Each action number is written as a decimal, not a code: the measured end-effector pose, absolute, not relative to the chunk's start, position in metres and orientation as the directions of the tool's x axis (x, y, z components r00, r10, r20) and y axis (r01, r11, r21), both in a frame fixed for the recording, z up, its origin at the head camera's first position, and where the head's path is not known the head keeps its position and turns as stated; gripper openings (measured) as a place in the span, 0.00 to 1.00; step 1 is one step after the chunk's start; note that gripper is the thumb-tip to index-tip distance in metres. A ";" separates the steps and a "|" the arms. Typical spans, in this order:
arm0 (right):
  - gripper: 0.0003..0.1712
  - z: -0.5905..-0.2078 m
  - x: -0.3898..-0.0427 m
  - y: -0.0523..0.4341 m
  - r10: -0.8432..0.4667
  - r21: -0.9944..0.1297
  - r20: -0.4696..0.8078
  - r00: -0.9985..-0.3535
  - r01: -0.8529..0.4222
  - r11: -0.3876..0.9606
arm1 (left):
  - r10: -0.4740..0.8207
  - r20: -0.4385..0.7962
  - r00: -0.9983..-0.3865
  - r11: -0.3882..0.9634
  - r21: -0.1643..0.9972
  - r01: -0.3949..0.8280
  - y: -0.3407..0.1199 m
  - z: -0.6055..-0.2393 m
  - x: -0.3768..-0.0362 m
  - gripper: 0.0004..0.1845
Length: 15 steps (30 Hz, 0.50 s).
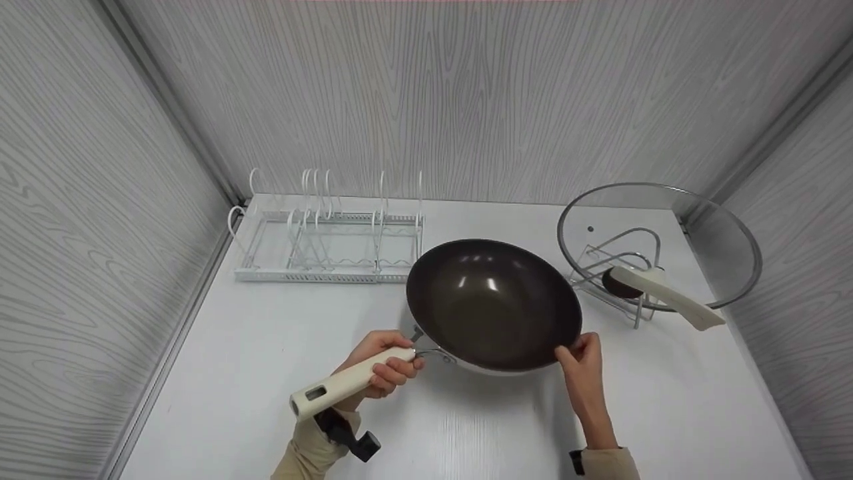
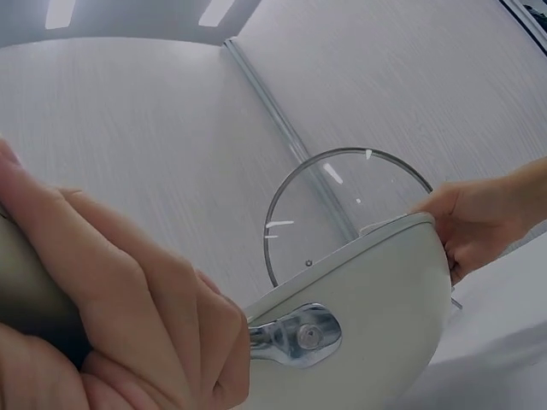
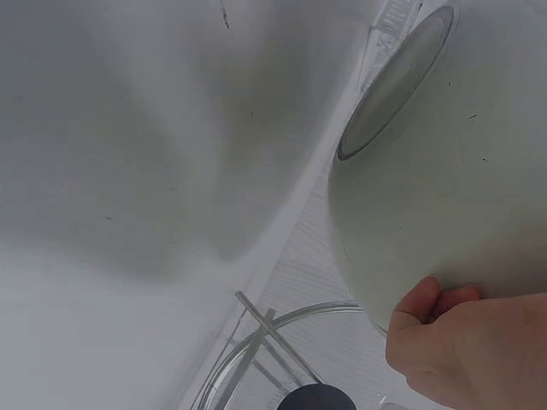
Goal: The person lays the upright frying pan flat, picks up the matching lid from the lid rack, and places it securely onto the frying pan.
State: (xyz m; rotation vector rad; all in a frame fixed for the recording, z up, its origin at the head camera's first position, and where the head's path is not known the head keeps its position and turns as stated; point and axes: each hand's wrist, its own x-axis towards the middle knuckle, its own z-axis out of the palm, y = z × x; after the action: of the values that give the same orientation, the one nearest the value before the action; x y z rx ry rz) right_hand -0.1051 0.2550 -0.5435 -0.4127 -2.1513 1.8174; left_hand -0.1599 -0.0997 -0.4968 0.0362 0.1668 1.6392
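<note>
A wok (image 1: 493, 303) with a dark brown inside and a pale outside is held tilted above the white table. My left hand (image 1: 386, 367) grips its cream handle (image 1: 340, 385) close to the metal bracket. At the opposite side, my right hand (image 1: 583, 360) pinches the rim between thumb and fingers. In the left wrist view the pale outer wall (image 2: 376, 316) and the metal handle joint (image 2: 308, 336) show close up. The right wrist view has the wok's underside (image 3: 427, 196), with the curled fingers of the right hand (image 3: 470, 346) against it.
At the back left stands a white wire dish rack (image 1: 326, 273) with upright loops. On the right a glass lid (image 1: 700, 233) with a cream handle (image 1: 673, 300) leans on a metal wire stand (image 1: 638, 320). Wood-grain panels (image 1: 433, 100) enclose the table (image 1: 453, 440).
</note>
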 end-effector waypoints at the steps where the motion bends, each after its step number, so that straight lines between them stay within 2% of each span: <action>1: 0.12 -0.545 -0.105 0.255 0.402 -0.987 0.034 -0.915 0.034 0.160 | 0.994 -0.080 -0.076 -0.066 0.128 -0.990 -0.100 -0.499 -0.161 0.13; 15: 0.13 -0.561 -0.110 0.253 0.430 -0.985 -0.015 -0.903 0.088 0.150 | 0.989 -0.126 -0.084 -0.068 0.129 -0.989 -0.102 -0.516 -0.174 0.19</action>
State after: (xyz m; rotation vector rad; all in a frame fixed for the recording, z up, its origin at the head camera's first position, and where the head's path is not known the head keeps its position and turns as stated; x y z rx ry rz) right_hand -0.1096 0.2533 -0.5605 -0.5028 -2.1601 1.8198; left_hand -0.1735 -0.1019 -0.5164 -0.0054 0.2028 1.6424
